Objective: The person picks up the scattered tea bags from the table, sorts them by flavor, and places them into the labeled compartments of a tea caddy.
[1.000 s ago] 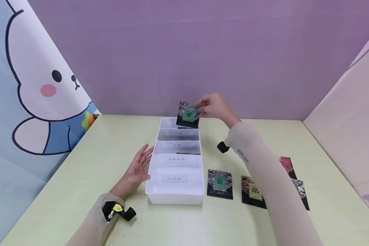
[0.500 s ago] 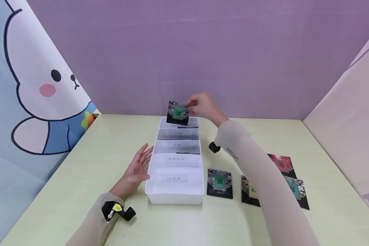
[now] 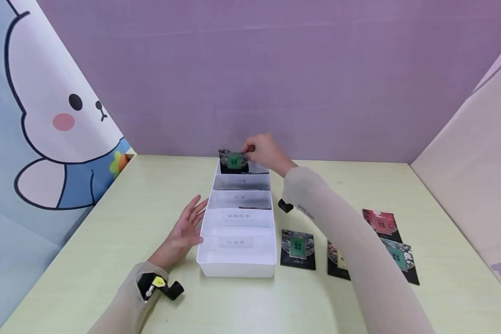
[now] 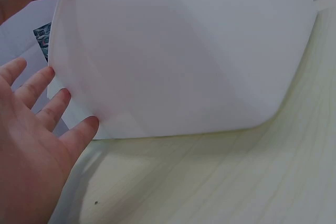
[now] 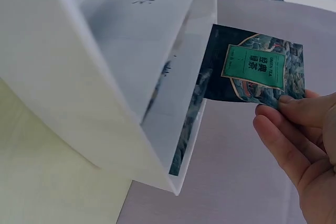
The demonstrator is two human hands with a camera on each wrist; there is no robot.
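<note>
Right hand: fingers and thumb of the right hand [image 3: 265, 150] pinch the packet by its upper right corner as seen from the head
Held packet: green tea packet [image 5: 254, 69], dark with green label, "GREEN TEA" readable; front faces the person, close to upright
Packet position: at the mouth of the farthest compartment, left part; can't tell how far its lower edge is in
Left hand: left hand [image 3: 183, 234] spread, fingers apart, fingertips touching the outer left side of the box
Box: white divided box [image 3: 238, 270], long, standing on the surface [image 3: 171, 181], five compartments front to back, printed paper labels on inner walls
Inside box: dark packet edge [image 3: 256, 173] in farthest compartment; another dark edge [image 3: 254, 208] in the middle one
Right of box: second green-label packet [image 3: 298, 249] lying flat, just beside the box, front end
Farther right: yellow-label packet [image 3: 337, 264], partly under the right sleeve [image 3: 350, 241] in view; red packet [image 3: 382, 225]; teal-label packet [image 3: 400, 257] near the red one
Left wrist gear: black camera mount [image 3: 158, 285] on beige sleeve
Backdrop: purple sheet [image 3: 250, 79] behind, cartoon print [image 3: 62, 102] at left
</note>
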